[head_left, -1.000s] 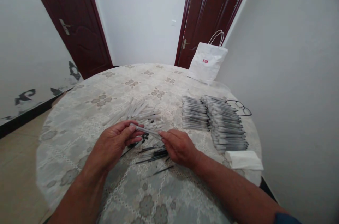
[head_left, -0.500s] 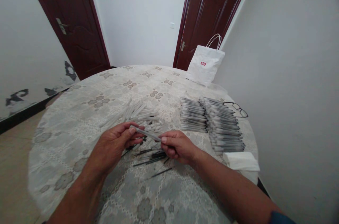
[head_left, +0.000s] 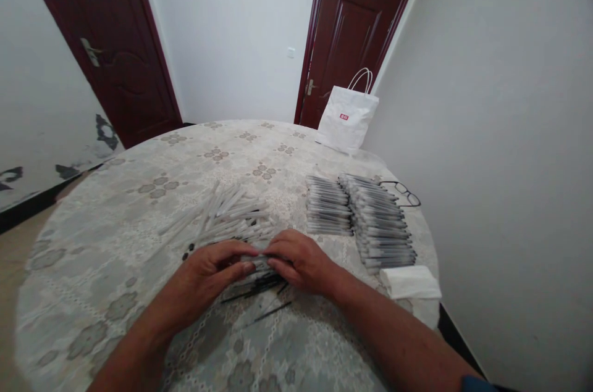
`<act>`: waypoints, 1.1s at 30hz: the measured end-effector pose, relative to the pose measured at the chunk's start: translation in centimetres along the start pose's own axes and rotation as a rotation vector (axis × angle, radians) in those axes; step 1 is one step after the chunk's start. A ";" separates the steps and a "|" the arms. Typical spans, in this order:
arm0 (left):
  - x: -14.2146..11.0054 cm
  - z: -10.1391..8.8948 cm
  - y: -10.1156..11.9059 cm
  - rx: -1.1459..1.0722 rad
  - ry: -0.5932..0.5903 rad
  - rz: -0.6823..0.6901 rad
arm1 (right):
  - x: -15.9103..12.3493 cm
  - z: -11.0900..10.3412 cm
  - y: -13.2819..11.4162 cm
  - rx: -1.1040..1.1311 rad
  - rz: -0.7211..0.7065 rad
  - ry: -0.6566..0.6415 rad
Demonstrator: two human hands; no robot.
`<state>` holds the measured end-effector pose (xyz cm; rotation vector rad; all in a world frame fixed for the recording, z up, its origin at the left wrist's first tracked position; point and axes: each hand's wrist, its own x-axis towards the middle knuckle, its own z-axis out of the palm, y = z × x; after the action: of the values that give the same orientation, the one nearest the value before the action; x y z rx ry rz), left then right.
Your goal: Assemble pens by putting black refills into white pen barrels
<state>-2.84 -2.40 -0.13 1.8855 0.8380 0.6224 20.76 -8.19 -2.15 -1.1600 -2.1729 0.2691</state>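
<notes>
Close together at the near middle of the table, my left hand (head_left: 210, 271) and my right hand (head_left: 301, 259) both pinch a pale pen (head_left: 257, 259). Most of it is hidden by my fingers, whose tips almost meet. Just beyond them lies a loose pile of whitish pen barrels (head_left: 227, 210). Thin black refills (head_left: 254, 288) are spread beneath and in front of my hands, with one apart (head_left: 273, 312). Small black pieces (head_left: 188, 251) rest beside my left hand.
Two stacks of pens, a smaller one (head_left: 328, 207) and a larger one (head_left: 382, 222), lie at the right. Eyeglasses (head_left: 407, 196), a folded white tissue pack (head_left: 411, 283) and a white paper bag (head_left: 347, 120) are on that side too. A patterned cloth (head_left: 115, 244) covers the round table.
My hands have come together, and the pen, earlier held lengthwise in plain sight between them, is now mostly covered by fingers. The view has shifted slightly.
</notes>
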 end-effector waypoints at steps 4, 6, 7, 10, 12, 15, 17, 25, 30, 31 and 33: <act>0.1 -0.1 -0.2 0.039 0.050 -0.052 | -0.3 -1.5 1.6 -0.302 0.009 -0.034; 0.2 -0.3 -0.3 -0.004 0.112 -0.084 | -0.6 -3.0 2.8 -0.460 0.087 -0.033; 0.2 -0.5 -0.4 -0.031 0.142 -0.099 | -0.8 -3.8 3.5 -0.528 0.144 -0.028; 0.3 -0.8 -0.7 -0.077 0.220 -0.141 | -1.5 -6.0 5.5 -0.678 0.327 -0.053; 0.3 -1.0 -0.9 -0.070 0.259 -0.170 | -1.8 -6.9 6.6 -0.740 0.428 -0.114; 0.2 -1.3 -1.2 -0.075 0.303 -0.186 | -2.1 -7.3 7.6 -0.783 0.552 -0.222; 0.2 -1.4 -1.3 -0.095 0.349 -0.183 | -2.3 -7.2 8.0 -0.789 0.606 -0.262; 0.0 -1.9 -0.8 -0.228 0.580 -0.187 | -3.1 -6.9 9.4 -0.793 0.691 -0.288; 0.0 -2.3 -1.3 -0.351 0.721 -0.166 | -3.8 -6.9 10.8 -0.787 0.665 -0.300; 0.0 -2.3 -1.4 -0.369 0.742 -0.159 | -3.9 -7.0 10.9 -0.786 0.662 -0.297; 0.0 -2.5 -1.7 -0.398 0.759 -0.143 | -4.0 -7.0 10.7 -0.783 0.645 -0.268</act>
<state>-5.16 -0.45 -0.62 1.2024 1.1986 1.3411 33.91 -5.92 -3.47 -2.3792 -2.1059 -0.2043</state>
